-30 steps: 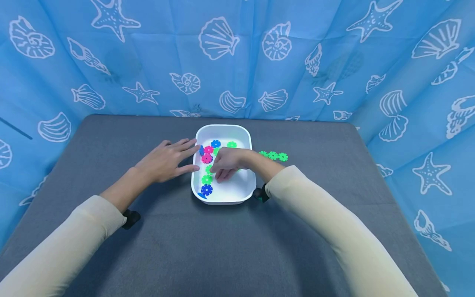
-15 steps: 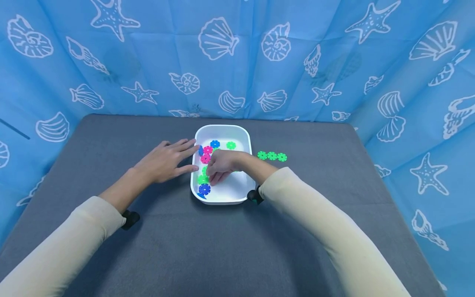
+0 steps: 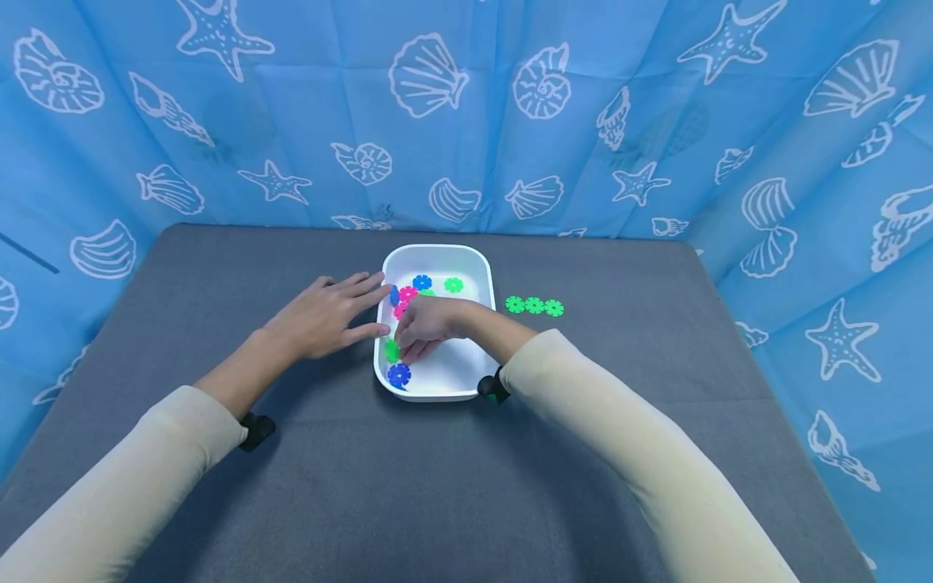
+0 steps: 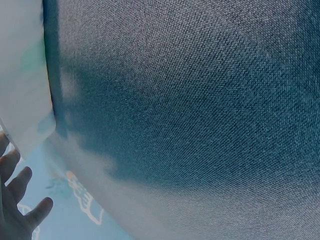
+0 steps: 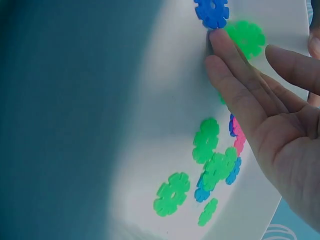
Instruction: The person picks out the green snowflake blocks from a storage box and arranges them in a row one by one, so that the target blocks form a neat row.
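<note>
A white tray [image 3: 466,368] holds several flower-shaped plastic discs in green, blue and pink. My right hand [image 3: 432,318] reaches into it, fingers pointing to the left wall. In the right wrist view the fingers [image 5: 239,87] are fairly straight and the thumb stands apart from them. Their tips lie right at a green disc [image 5: 248,39] and a dark blue disc [image 5: 212,11]. My left hand [image 3: 315,318] is spread at the tray's left rim, its fingertips over the edge.
Outside the tray on the right, three green discs [image 3: 534,305] lie in a row on the grey tablecloth [image 3: 437,486]. Pink discs [image 3: 408,294] and a green disc [image 3: 453,285] lie farther back in the tray. A blue shell-patterned curtain [image 3: 496,121] hangs behind the table.
My right hand has moved left inside the tray, and the green and dark blue discs by its fingertips have shifted left toward the wall. My left hand has stayed in place.
</note>
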Demonstrator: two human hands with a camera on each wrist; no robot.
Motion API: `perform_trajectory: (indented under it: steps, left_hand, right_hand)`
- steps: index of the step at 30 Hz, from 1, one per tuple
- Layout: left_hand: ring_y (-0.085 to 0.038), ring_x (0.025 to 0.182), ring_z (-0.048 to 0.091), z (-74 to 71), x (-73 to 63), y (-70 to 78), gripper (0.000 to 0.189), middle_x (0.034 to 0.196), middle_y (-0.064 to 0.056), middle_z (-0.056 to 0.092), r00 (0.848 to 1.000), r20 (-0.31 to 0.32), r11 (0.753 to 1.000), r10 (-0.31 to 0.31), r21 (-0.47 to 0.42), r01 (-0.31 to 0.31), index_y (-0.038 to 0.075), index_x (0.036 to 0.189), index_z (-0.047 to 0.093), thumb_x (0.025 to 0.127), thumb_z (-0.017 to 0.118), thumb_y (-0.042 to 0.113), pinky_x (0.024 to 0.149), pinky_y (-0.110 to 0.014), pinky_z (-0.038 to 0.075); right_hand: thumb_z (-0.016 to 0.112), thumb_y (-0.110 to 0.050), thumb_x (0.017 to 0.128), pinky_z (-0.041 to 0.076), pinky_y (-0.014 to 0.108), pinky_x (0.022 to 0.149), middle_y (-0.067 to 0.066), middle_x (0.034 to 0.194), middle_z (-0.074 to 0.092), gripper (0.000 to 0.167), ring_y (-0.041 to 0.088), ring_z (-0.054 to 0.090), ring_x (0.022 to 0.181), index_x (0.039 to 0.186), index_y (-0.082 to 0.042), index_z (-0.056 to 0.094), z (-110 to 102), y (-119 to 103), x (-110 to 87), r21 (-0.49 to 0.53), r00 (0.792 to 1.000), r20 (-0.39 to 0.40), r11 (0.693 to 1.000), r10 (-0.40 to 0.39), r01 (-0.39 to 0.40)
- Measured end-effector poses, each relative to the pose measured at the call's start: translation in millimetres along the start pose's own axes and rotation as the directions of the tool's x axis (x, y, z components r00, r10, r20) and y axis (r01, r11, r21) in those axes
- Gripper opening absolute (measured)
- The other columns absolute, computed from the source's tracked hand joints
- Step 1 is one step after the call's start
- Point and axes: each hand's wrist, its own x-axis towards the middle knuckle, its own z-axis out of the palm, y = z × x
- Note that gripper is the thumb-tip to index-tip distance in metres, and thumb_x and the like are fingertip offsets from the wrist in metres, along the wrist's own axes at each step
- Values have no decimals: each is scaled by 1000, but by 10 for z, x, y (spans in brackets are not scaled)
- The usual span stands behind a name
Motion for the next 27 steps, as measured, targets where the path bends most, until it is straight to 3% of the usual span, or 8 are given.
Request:
perform_trajectory:
  steps: [13,21,27]
  left_hand:
    - [-36,147,29,-10,-16,8,76,162,-12,28,1000,8,1000,13,16,-13,14,156,34,98,48,61,108,-65,32]
    - [-37,146,30,-14,-14,18,75,161,-13,28,1000,15,999,10,50,-11,14,156,34,99,47,60,107,-65,33]
    - [-37,146,30,-3,-13,23,74,161,-13,28,1000,16,998,14,66,-15,13,156,33,99,46,59,106,-65,34]
  right_hand:
    - [63,-14,99,56,34,89,14,106,74,25,24,72,101,118,1,68,46,-36,35,-38,999,18,998,-48,49]
    - [68,-13,96,57,33,85,13,99,75,17,22,74,94,108,-1,70,95,-60,71,-37,998,-53,999,-37,35]
    - [68,-11,96,58,33,84,13,97,75,17,23,74,92,108,0,67,117,-87,61,-18,996,-85,1000,-19,18]
